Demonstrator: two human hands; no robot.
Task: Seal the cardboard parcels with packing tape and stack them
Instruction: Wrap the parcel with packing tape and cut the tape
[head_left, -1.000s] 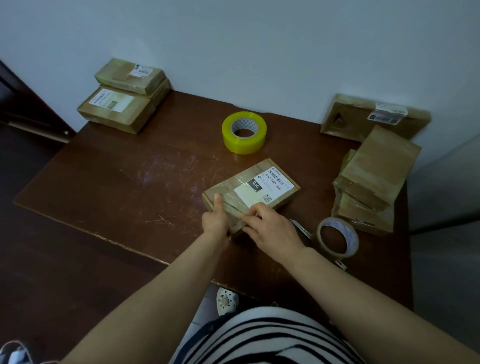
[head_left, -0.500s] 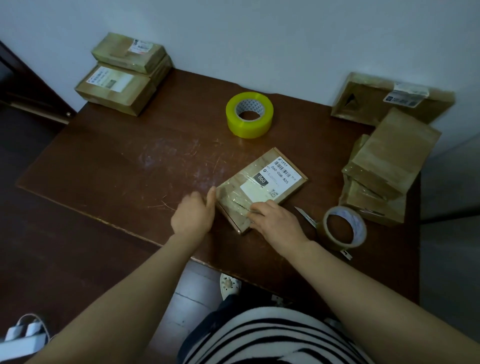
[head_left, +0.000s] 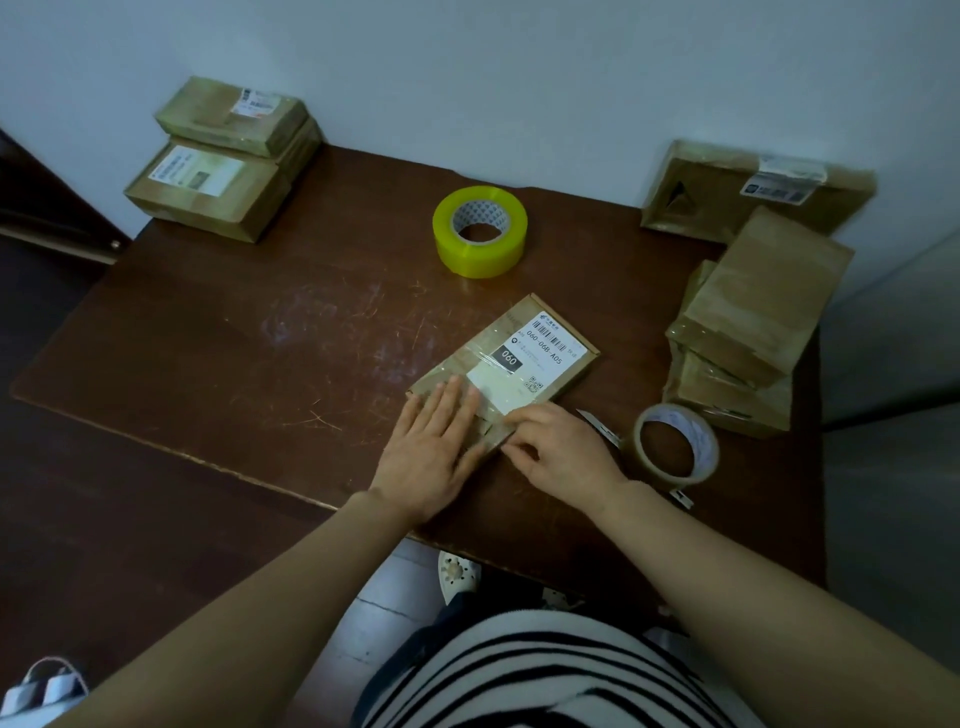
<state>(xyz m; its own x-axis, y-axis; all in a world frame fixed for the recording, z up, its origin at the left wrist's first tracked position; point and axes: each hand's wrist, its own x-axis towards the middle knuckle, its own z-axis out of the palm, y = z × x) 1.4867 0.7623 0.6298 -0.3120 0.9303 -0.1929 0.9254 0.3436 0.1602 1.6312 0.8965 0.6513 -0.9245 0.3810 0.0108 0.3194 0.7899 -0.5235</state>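
Pressing left hand (head_left: 436, 452) flat, fingers straight and together, on near end of labelled cardboard parcel (head_left: 524, 358) at front centre of worktop (head_left: 260, 338). Curling right hand (head_left: 563, 452) against parcel's near corner; pinch or mere contact cannot be told. Just right: clear tape roll (head_left: 675, 447). Farther back: yellow tape roll (head_left: 480, 231); parcel stack (head_left: 753, 322) at right edge; second parcel stack (head_left: 223, 166) at far left corner.

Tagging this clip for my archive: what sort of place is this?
Likely a small home packing spot: labelled parcels stacked on a worn wooden table against a bare wall, with yellow tape and clear tape nearby.
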